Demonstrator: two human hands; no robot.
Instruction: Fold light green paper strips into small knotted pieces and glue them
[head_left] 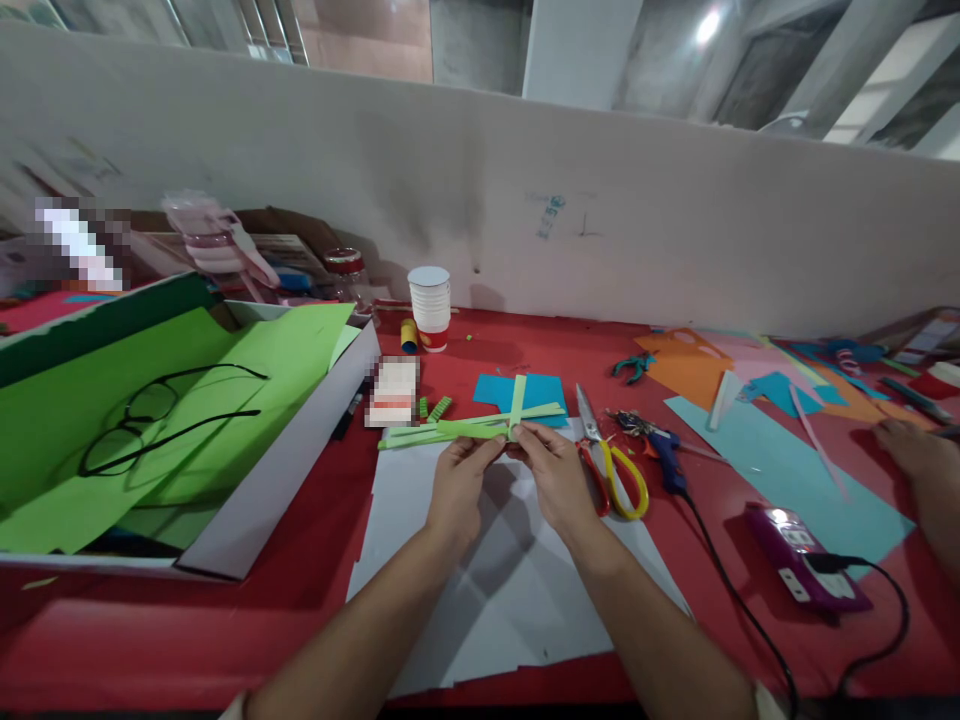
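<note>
Both my hands meet over the white paper sheets [465, 590], at their far edge. My left hand [461, 485] pinches one light-green paper strip [469, 429] that runs sideways. Fingers of my right hand [551, 470] close on the same paper, where an upright length [518, 400] crosses it at a right angle. More pale green strips [412, 436] lie just behind my hands, over a blue paper piece [525, 388]. Scissors with red and yellow handles [626, 485] rest close to the right of my right hand.
A box [300, 440] with green sheets and black glasses [150, 410] stands left. Paper cups [430, 305] stand at the back. To the right lie a glue gun [666, 458] with cable, teal pliers [634, 367], a purple device [806, 560] and coloured paper. Another person's hand [911, 445] is at far right.
</note>
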